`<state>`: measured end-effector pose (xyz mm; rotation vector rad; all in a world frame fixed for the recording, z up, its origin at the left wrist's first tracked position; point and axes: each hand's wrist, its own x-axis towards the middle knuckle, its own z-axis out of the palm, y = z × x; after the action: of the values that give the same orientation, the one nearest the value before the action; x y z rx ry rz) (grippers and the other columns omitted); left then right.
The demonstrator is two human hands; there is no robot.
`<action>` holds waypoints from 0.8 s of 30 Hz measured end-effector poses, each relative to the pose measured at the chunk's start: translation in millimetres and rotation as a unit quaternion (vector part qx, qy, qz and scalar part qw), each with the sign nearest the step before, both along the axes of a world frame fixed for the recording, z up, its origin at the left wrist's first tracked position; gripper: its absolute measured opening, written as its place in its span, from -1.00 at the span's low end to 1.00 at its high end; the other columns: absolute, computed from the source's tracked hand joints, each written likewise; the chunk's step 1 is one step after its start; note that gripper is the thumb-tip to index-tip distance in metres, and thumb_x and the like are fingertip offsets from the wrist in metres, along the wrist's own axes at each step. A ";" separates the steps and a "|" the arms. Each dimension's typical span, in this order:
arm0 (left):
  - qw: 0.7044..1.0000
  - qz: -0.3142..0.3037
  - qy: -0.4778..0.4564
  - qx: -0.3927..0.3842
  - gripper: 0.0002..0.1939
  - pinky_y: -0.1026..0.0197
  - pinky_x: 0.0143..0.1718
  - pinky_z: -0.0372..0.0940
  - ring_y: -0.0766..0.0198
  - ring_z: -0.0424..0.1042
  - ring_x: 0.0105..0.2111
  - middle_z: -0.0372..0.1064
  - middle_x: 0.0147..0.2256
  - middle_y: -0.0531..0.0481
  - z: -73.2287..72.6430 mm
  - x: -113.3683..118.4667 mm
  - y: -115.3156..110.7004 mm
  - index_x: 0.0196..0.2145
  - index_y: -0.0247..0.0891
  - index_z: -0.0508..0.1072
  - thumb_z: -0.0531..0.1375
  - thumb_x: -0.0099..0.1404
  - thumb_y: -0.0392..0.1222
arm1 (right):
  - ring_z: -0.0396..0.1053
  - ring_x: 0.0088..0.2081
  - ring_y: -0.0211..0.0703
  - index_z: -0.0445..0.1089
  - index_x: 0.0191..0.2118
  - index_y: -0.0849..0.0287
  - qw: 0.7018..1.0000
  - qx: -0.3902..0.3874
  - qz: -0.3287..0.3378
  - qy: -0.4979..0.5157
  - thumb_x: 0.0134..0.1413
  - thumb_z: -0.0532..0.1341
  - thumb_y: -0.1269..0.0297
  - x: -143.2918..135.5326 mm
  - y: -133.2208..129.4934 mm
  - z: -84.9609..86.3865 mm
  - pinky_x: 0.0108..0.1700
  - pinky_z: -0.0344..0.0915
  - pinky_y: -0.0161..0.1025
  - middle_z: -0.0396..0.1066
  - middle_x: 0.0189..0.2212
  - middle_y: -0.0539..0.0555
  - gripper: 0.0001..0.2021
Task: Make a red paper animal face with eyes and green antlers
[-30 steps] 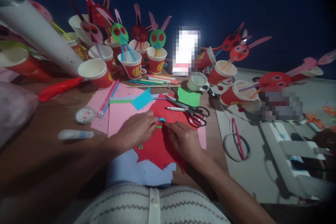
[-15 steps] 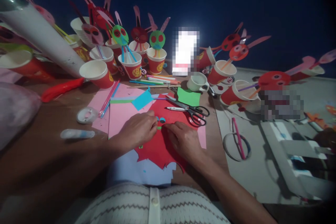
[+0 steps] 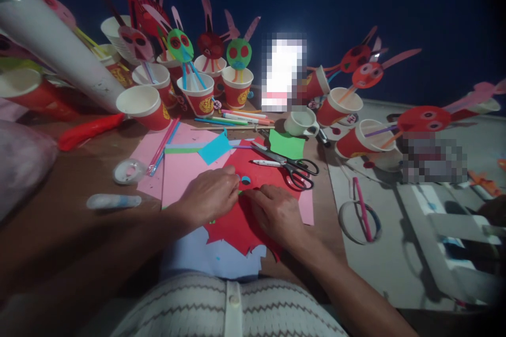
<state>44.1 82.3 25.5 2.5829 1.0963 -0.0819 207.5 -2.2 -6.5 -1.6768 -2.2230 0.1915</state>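
Over a jagged-edged sheet of red paper (image 3: 233, 237), both hands are close together. My left hand (image 3: 211, 192) has its fingers curled closed beside a small blue and dark paper piece (image 3: 245, 180); what its fingertips hold is hidden. My right hand (image 3: 279, 210) has its fingers drawn together and pointing left, their tips at a small green paper strip (image 3: 241, 192) just below the blue piece. Whether these fingers pinch or press the strip I cannot tell. Black-handled scissors (image 3: 296, 168) lie partly on the red paper, beyond my right hand, with a white pen (image 3: 266, 163) beside them.
Pink paper (image 3: 182, 168), a blue paper piece (image 3: 214, 148) and green paper (image 3: 286, 145) lie around. Paper cups (image 3: 144, 108) holding straw-mounted paper faces (image 3: 239, 52) line the back. A white mug (image 3: 299, 122), tape roll (image 3: 128, 171) and glue-like tube (image 3: 114, 201) stand nearby.
My right fingertips have shifted slightly left, covering more of the green strip. The second blue piece near my left fingertips is now mostly hidden. The view has turned a little.
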 end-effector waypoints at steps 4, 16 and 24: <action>1.000 -0.001 -0.004 0.006 -0.81 0.22 -0.50 0.04 0.27 0.31 -0.47 0.29 -0.42 0.01 -1.3 0.7 -2.9 -0.50 -0.21 0.32 -0.01 0.23 -0.25 | 0.15 -0.48 -0.22 0.44 -0.24 0.08 0.999 0.024 0.004 -0.026 0.11 0.06 0.44 -1.7 -0.4 -1.8 -0.40 -0.05 -0.23 0.29 -0.53 0.03 -0.77; 0.998 0.045 -0.045 -0.013 -0.75 0.18 -0.26 0.21 0.20 0.36 -0.26 0.38 -0.27 -0.03 6.7 -24.5 -1.0 -0.25 -0.22 0.43 -0.05 0.29 -0.24 | 0.17 -0.44 -0.20 0.41 -0.17 0.02 0.998 0.021 0.018 -0.054 0.16 0.08 0.36 -1.2 0.3 -5.2 -0.34 -0.03 -0.20 0.32 -0.48 0.02 -0.79; 0.997 -0.035 -0.018 0.063 -0.60 0.08 -0.31 0.21 0.11 0.23 -0.29 0.32 -0.25 -0.11 -13.7 -19.1 -44.7 0.00 -0.27 0.35 -0.05 0.24 -0.41 | 0.18 -0.45 -0.20 0.40 -0.26 0.09 0.998 0.020 0.026 -0.062 0.15 0.08 0.39 -1.4 0.7 -4.9 -0.35 -0.04 -0.20 0.34 -0.48 0.02 -0.84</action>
<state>24.9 37.6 11.8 2.7238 1.0289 0.0191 206.1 -1.4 -11.4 -1.6538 -2.3454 0.0570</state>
